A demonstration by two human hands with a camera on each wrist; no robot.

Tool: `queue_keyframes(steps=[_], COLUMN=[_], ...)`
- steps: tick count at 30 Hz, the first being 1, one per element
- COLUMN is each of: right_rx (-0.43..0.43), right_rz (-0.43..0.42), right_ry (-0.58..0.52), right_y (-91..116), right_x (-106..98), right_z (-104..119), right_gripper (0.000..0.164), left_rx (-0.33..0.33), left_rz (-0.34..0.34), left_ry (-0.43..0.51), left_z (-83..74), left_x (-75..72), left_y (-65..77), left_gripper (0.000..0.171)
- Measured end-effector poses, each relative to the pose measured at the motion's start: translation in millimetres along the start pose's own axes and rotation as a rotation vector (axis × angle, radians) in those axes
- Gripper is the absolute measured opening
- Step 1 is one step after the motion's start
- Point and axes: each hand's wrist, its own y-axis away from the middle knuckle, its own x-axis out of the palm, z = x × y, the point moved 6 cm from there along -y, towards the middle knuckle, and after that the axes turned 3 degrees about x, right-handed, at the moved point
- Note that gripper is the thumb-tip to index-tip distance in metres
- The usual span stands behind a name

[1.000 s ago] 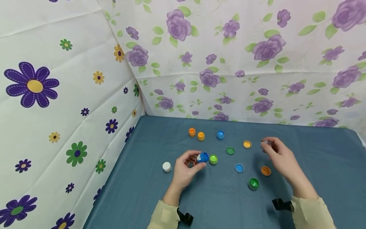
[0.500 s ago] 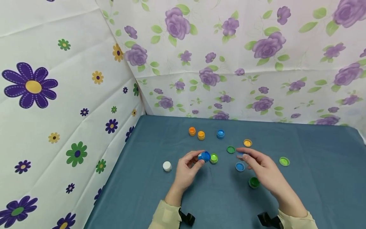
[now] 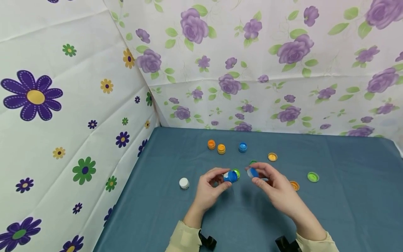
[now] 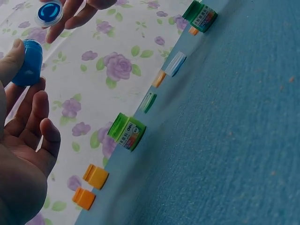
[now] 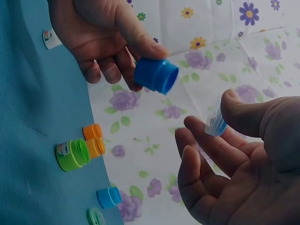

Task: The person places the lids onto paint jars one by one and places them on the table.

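Observation:
My left hand grips a small blue paint jar between thumb and fingers, above the table. The jar is uncapped and tilted, its mouth turned toward the right hand. In my right hand, thumb and fingertips pinch a clear lid with blue paint on its inner side, seen from within in the left wrist view. A short gap separates lid and jar. Behind the held jar stands an open light green paint jar, partly covered. A dark green lid peeks out behind the right fingers.
At the back stand two orange-toned jars and a blue jar; a white-capped jar is left. Loose lids lie right: yellow, light green, orange. A dark green jar shows in the left wrist view.
My right hand has swung left with the clear lid, from the table's right side to close beside the blue jar. The left hand has shifted slightly right, still holding the jar.

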Motion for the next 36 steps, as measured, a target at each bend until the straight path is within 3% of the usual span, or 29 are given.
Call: queue_keyframes(steps=[6,18,25,36], right_rx=[-0.046,-0.135,-0.237,-0.331], right_rz=[-0.057,-0.052,-0.116,-0.14], right_ry=[0.092,0.184,0.275,0.332], right_y=[1,0,2,5], right_x=[2,11,12,18], right_z=[5,11,17,23], right_gripper=[0.037,0.04,0.044,0.047], left_rx=[-0.006,-0.04,-0.06,-0.029], left_rz=[0.01,-0.001,0.015,0.057], left_ry=[0.009,0.02,0.019,0.035], left_z=[0.3,-0.8,-0.6,-3.6], left_x=[2.2,2.3,4.0,9.8], left_y=[0.4,0.2,2.0,1.9], left_gripper=[0.032,0.029,0.029,0.03])
